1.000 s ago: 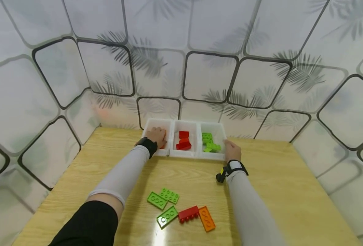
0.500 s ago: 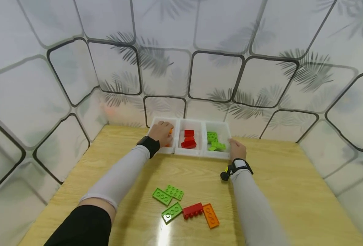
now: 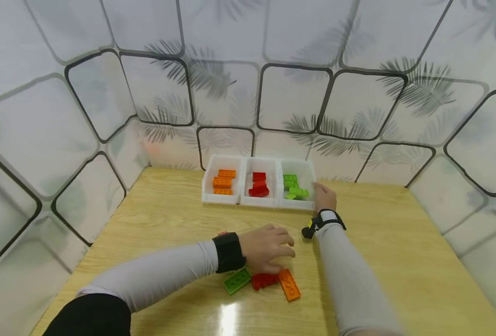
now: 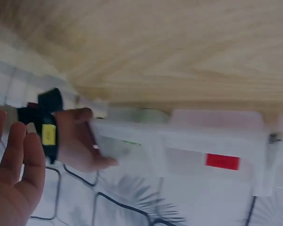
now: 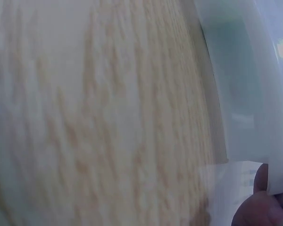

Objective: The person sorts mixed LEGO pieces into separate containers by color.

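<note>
My left hand [image 3: 266, 247] hovers over the loose toy bricks on the near table, fingers spread and relaxed, holding nothing. Just below it lie a red brick [image 3: 264, 282], an orange brick [image 3: 290, 286] and a green brick [image 3: 237, 281]; the hand and wrist hide two more green ones. My right hand [image 3: 325, 197] pinches the right wall of a white three-part bin [image 3: 220, 200]; thumb and fingertip [image 5: 261, 212] show at its rim in the right wrist view. Orange bricks [image 3: 222, 182] fill the left compartment, red bricks [image 3: 258, 190] the middle, green bricks [image 3: 291, 181] the right.
The bin stands at the back of a wooden table [image 3: 168, 210]. Behind it and along both sides hangs a pale patterned curtain [image 3: 294, 98] with leaf shapes. Light glares off the table's near part.
My left hand has left the orange compartment, where orange bricks now show uncovered, and moved toward me and right, over the loose bricks. My right hand stays at the bin's edge.
</note>
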`<act>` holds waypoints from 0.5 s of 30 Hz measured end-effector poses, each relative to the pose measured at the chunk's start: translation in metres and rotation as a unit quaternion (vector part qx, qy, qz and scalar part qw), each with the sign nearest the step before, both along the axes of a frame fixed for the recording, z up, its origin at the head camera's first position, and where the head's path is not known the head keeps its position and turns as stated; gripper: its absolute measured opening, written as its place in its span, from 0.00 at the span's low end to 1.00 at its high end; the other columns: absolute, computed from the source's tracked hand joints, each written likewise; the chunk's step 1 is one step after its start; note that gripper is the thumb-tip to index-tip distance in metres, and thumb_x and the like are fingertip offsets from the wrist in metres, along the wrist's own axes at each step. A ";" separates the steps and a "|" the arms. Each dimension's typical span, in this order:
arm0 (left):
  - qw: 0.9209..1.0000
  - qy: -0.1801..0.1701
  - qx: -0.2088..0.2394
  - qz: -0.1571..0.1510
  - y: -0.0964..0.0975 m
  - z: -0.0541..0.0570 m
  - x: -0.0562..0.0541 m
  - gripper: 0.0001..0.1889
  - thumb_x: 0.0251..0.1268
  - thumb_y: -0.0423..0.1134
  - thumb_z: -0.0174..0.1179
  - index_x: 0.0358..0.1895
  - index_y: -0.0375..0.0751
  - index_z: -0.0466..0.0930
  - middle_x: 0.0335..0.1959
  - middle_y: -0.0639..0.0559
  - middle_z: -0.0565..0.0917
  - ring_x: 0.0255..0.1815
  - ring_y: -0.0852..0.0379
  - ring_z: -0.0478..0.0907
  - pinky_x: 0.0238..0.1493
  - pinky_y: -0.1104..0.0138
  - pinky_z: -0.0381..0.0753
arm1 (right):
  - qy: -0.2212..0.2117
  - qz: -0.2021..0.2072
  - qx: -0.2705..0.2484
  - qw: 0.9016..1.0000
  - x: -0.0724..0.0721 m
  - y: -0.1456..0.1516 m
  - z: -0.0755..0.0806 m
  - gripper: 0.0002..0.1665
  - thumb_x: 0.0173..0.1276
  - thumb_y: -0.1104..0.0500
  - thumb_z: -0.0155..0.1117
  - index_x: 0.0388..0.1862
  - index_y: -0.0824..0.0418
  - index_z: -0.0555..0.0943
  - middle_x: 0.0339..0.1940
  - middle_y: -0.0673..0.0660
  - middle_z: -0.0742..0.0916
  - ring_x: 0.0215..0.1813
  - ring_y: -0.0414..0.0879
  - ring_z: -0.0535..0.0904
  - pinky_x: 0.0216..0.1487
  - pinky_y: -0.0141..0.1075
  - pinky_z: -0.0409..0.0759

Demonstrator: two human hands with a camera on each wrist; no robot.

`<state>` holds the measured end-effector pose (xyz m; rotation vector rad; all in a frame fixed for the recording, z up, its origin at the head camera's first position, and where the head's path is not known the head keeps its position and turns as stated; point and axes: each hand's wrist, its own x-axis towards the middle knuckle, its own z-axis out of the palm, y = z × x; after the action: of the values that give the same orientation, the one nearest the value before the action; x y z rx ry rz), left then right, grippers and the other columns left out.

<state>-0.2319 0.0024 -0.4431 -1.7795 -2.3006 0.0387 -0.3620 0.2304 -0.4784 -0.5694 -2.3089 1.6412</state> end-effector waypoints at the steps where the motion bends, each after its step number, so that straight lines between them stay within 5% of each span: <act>1: 0.999 -0.002 -0.032 0.003 0.005 0.000 0.008 0.20 0.66 0.56 0.58 0.57 0.55 0.80 0.59 0.54 0.79 0.61 0.55 0.73 0.54 0.63 0.74 | 0.001 0.000 0.003 1.000 0.000 0.001 0.000 0.26 0.73 0.43 0.56 0.61 0.56 0.81 0.63 0.59 0.82 0.64 0.56 0.76 0.66 0.47 0.70; 9: 0.990 -0.011 -0.143 0.004 0.029 -0.010 0.035 0.22 0.61 0.55 0.60 0.60 0.63 0.77 0.52 0.62 0.79 0.53 0.62 0.74 0.53 0.58 0.73 | 0.002 -0.002 0.013 1.000 -0.006 0.006 -0.007 0.26 0.71 0.44 0.56 0.61 0.55 0.81 0.65 0.58 0.81 0.67 0.56 0.74 0.69 0.46 0.68; 15: 0.988 0.006 -0.152 0.009 0.034 -0.017 0.049 0.16 0.63 0.56 0.59 0.53 0.63 0.79 0.44 0.63 0.79 0.44 0.66 0.77 0.51 0.61 0.74 | -0.005 0.009 0.005 1.000 -0.003 0.003 -0.006 0.27 0.72 0.43 0.55 0.62 0.56 0.81 0.65 0.60 0.81 0.66 0.57 0.74 0.68 0.48 0.69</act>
<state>-0.1831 0.0361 -0.4606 -1.8871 -2.4059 0.4249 -0.3653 0.2331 -0.4846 -0.5572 -2.3345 1.6365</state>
